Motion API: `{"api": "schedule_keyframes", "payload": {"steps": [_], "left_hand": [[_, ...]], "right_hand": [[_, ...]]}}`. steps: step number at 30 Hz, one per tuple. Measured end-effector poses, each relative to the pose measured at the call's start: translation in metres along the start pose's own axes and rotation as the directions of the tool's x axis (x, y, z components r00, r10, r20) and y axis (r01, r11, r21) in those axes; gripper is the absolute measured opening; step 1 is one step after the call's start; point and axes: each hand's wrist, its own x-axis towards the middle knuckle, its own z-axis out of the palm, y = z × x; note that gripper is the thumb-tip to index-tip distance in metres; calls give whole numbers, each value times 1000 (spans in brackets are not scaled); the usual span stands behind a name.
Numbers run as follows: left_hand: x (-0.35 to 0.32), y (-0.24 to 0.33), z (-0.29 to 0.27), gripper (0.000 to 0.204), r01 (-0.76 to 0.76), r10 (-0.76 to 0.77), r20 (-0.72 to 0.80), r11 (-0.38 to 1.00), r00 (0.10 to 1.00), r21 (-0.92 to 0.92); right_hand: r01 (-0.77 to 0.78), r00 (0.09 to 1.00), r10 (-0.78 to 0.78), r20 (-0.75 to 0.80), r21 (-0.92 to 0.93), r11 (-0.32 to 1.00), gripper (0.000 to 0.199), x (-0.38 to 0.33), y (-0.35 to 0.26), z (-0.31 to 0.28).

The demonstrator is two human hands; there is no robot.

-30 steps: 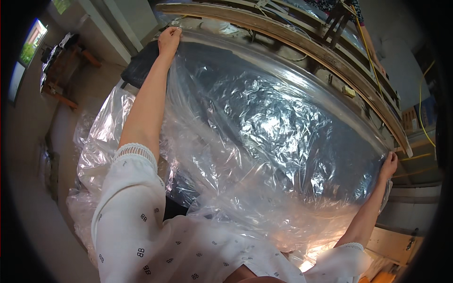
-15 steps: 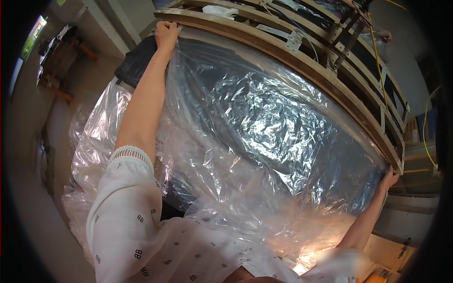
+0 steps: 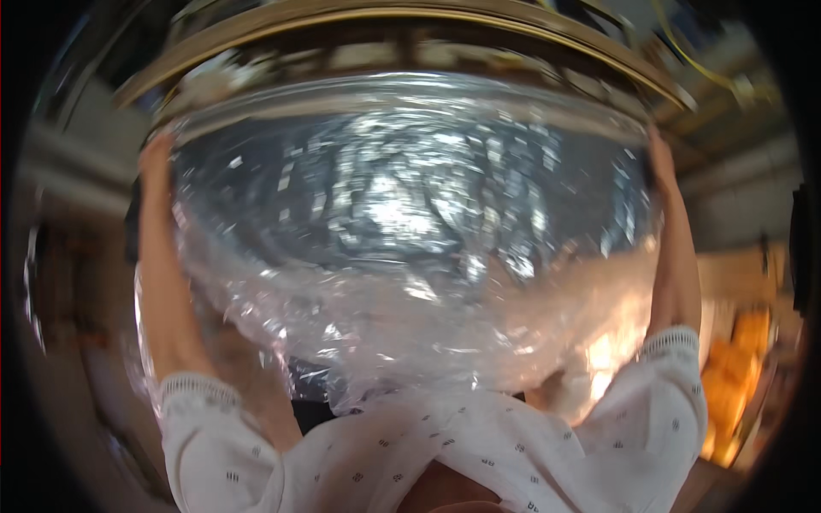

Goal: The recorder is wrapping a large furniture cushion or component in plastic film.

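A wide sheet of clear plastic film [image 3: 410, 316] is stretched between my two raised arms, crinkled and shiny, with a dark grey area showing in its upper part. My left hand [image 3: 156, 158] is closed at the sheet's upper left corner. At the upper right corner my right hand [image 3: 658, 158] grips the same sheet. Both hands are smeared by motion, and the single fingers do not show clearly. The film's lower part hangs in folds against my body. Just beyond its taut upper edge runs a long wooden rail [image 3: 410, 12], apart from both hands.
Behind the rail lies a wooden framework, partly blurred. A yellow cord [image 3: 697, 53] hangs at the upper right. Orange things [image 3: 735, 376] stand low on the right, near a bright warm glow. Dark blurred objects are on the left.
My view has turned, so the slanting rail now runs across the top. Both hands, still at the film's corners, have come away from the rail, leaving a gap between it and the film.
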Motion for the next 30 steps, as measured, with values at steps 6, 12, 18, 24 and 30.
{"api": "schedule_keyframes", "payload": {"steps": [6,12,18,24,30], "left_hand": [[23,-11,-112,38,140,-182,-200,968,963,-207],[-2,81,-103,35,-265,559,-74,501,826,824],[-264,423,171,47,-630,718,359,696,597,-344],[-329,457,223,15,7,533,649,770,544,-638],[-301,328,157,15,-164,329,438,913,837,-373]], "right_hand": [[292,885,-386,259,336,895,24,-129,-46,-42],[57,838,-398,375,664,746,22,-218,-114,-67],[164,852,-441,282,656,736,20,-248,-114,-89],[531,781,-610,133,370,762,13,-248,-109,-121],[495,868,-474,144,-187,849,15,-271,15,-104]]}}
